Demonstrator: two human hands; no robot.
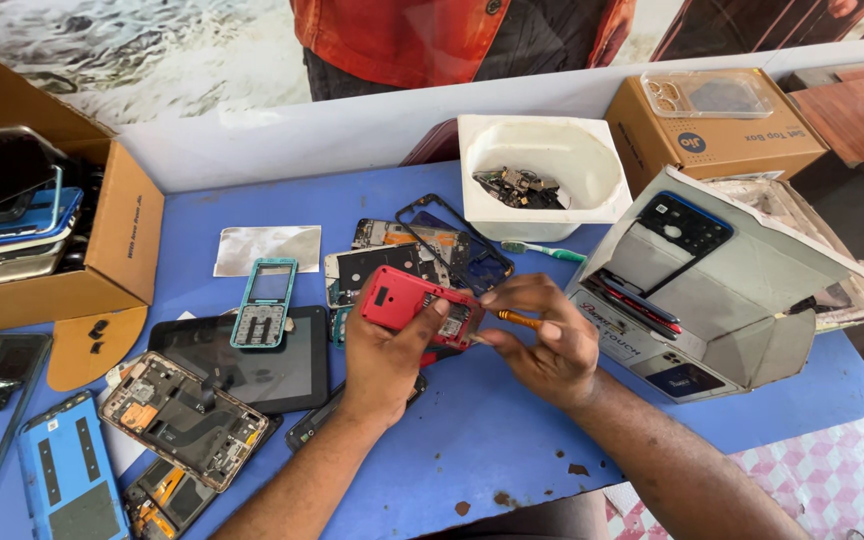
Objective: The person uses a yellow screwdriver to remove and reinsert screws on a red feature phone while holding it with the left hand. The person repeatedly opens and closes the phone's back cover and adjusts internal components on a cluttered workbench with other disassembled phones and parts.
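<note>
Above the middle of the blue table point(512, 430), a red phone body point(407, 300) sits tilted in the left hand point(384, 350), open side turned toward the right hand, probably so its inner board faces the tool; the left fingers wrap the phone from below and the thumb presses its near edge, a firm closed hold. Just right of the phone, the right hand point(542, 340) pinches a small orange-handled screwdriver point(517, 319) between thumb and fingertips, its tip meeting the phone's exposed edge; both wrists hang low over the table, likely for steadiness.

Left of the phone lie a teal keypad frame point(264, 300) on a dark tablet point(247, 360), then an opened phone chassis point(182, 417) and blue back covers point(67, 475); behind the phone sits a loose heap of frames and boards point(432, 250); beyond that a white tub point(552, 160) holds small dark parts, with a toothbrush point(542, 250) beside it. Far left of the phone a cardboard box point(122, 240) holds stacked handsets; to the right stand a pale carton with phones point(732, 290) and a brown box point(712, 135). Across the table a person in an orange garment point(412, 35) stands against a low white ledge.
</note>
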